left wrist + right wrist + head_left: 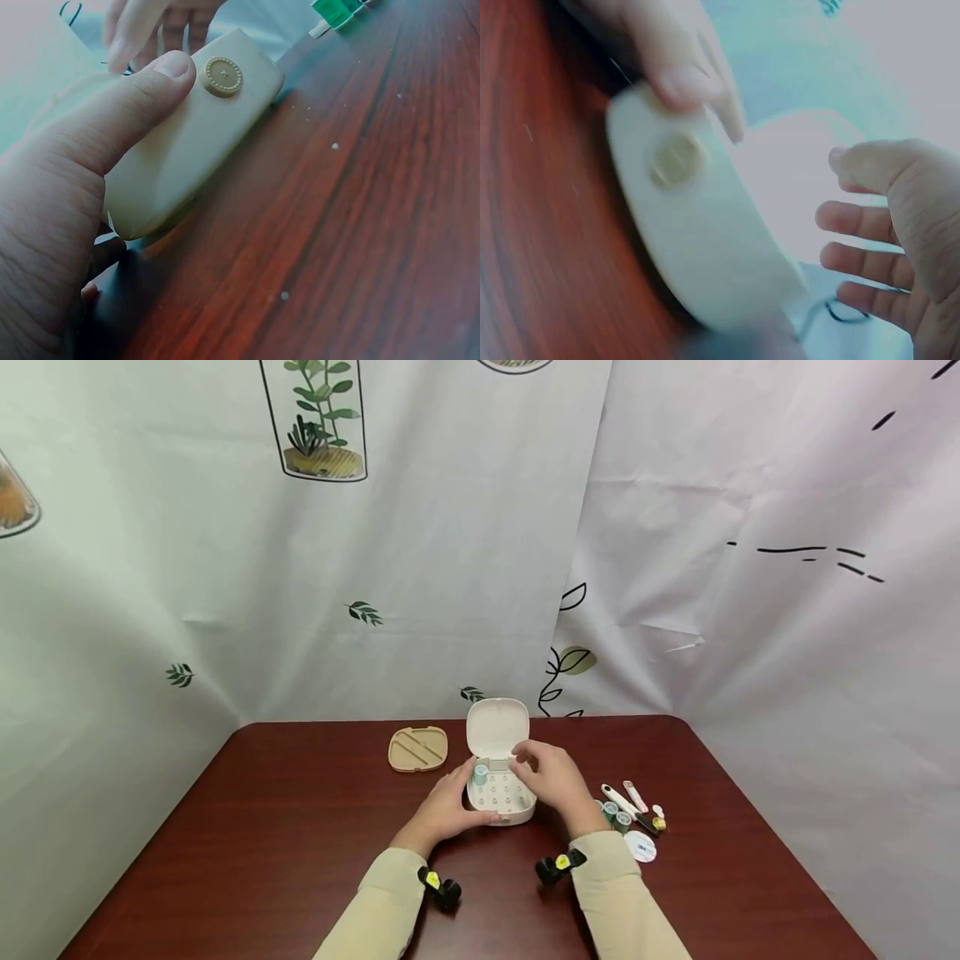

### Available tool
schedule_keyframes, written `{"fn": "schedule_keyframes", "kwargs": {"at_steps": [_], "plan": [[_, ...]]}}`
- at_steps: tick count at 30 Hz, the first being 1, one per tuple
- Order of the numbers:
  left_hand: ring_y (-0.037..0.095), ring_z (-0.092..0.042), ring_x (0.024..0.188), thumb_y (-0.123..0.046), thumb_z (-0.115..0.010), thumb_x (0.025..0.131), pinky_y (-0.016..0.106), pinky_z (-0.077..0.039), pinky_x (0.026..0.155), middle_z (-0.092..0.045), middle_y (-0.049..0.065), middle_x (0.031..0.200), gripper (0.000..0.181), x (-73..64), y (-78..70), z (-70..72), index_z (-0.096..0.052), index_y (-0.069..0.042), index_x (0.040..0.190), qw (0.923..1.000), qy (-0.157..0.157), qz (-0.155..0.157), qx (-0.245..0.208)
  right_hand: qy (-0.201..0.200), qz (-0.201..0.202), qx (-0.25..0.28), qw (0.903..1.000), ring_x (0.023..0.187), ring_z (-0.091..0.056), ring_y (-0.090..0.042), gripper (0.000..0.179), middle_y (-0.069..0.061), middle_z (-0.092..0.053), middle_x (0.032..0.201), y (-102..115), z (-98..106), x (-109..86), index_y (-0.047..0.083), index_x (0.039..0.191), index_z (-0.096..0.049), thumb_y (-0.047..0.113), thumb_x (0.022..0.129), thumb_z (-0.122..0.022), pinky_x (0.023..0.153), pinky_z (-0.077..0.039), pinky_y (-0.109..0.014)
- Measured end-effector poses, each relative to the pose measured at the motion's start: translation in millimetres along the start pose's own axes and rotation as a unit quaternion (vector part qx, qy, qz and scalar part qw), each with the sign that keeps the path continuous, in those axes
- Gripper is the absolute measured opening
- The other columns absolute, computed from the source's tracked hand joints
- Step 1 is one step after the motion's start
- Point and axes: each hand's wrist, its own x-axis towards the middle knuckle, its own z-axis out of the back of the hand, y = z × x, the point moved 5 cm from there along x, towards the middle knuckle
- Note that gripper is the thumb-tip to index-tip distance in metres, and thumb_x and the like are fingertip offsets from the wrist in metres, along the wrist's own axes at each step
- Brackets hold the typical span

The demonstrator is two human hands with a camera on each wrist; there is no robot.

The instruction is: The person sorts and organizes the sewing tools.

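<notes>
A white sewing box (513,817) stands on the table with its lid (498,727) raised at the back. Rows of small pegs line its inside, and a pale blue thread spool (480,774) sits in the back left corner. My left hand (445,810) grips the box from the left. Its thumb lies along the front wall near the round button (223,76). Over the right rear part of the box hovers my right hand (553,778). In the right wrist view its fingers (859,259) are loosely bent and apart, with nothing between them.
A tan divided tray (417,749) lies left of the lid. Right of my right forearm are several thread spools (622,821), a white-handled tool (618,800), a small white strip (635,796) and a white disc (641,847). A printed curtain (420,543) hangs behind the table.
</notes>
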Motion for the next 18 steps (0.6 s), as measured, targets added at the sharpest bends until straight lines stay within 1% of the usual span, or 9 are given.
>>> {"fn": "schedule_keyframes", "kwargs": {"at_steps": [5, 10, 12, 14, 18], "plan": [[0.039, -0.031, 0.147, -0.063, -0.082, 0.073, 0.059, -0.033, 0.114, -0.035, 0.014, 0.16, 0.117, 0.7, 1.1, 1.5, -0.024, -0.016, 0.162, 0.9999, -0.001, 0.001, -0.012, 0.003, 0.015, 0.001, 0.9999, 0.084, -0.062, -0.013, 0.024, 0.005, -0.07, 0.095, -25, 28, -12.3, 0.014, 0.114, -0.07, 0.023, 0.093, -0.075, 0.077, -0.052, -0.039], [0.039, -0.032, 0.147, -0.062, -0.083, 0.071, 0.058, -0.033, 0.114, -0.037, 0.015, 0.16, 0.117, 2.0, 1.8, 2.3, -0.026, -0.015, 0.162, 0.9999, -0.004, -0.008, -0.012, 0.014, 0.013, -0.003, 0.9998, 0.081, -0.061, -0.013, 0.024, 0.006, -0.069, 0.097, -51, 52, -26.7, 0.017, 0.113, -0.068, 0.026, 0.092, -0.075, 0.075, -0.051, -0.036], [0.039, -0.032, 0.147, -0.062, -0.083, 0.071, 0.058, -0.032, 0.114, -0.037, 0.015, 0.159, 0.117, 2.3, 1.1, 2.8, -0.026, -0.015, 0.162, 0.9999, -0.004, -0.01, -0.011, 0.026, 0.014, -0.005, 0.9996, 0.082, -0.062, -0.013, 0.026, 0.006, -0.069, 0.097, -61, 58, -33.1, 0.016, 0.113, -0.068, 0.027, 0.092, -0.075, 0.075, -0.052, -0.036], [0.039, -0.031, 0.147, -0.063, -0.083, 0.071, 0.058, -0.032, 0.115, -0.036, 0.015, 0.16, 0.117, 2.3, 0.9, 2.9, -0.026, -0.015, 0.162, 0.9999, -0.002, -0.009, -0.011, 0.042, 0.019, -0.01, 0.9989, 0.087, -0.063, -0.014, 0.028, 0.006, -0.068, 0.099, -70, 62, -39.5, 0.013, 0.113, -0.068, 0.028, 0.091, -0.076, 0.078, -0.054, -0.038], [0.039, -0.03, 0.148, -0.063, -0.083, 0.072, 0.058, -0.031, 0.115, -0.035, 0.014, 0.16, 0.117, 1.3, 1.9, 2.8, -0.026, -0.016, 0.162, 1.0, 0.003, -0.002, -0.008, 0.08, 0.035, -0.015, 0.996, 0.092, -0.063, -0.021, 0.032, 0.002, -0.066, 0.102, -82, 64, -50.1, 0.008, 0.112, -0.068, 0.026, 0.088, -0.079, 0.08, -0.054, -0.041]]}}
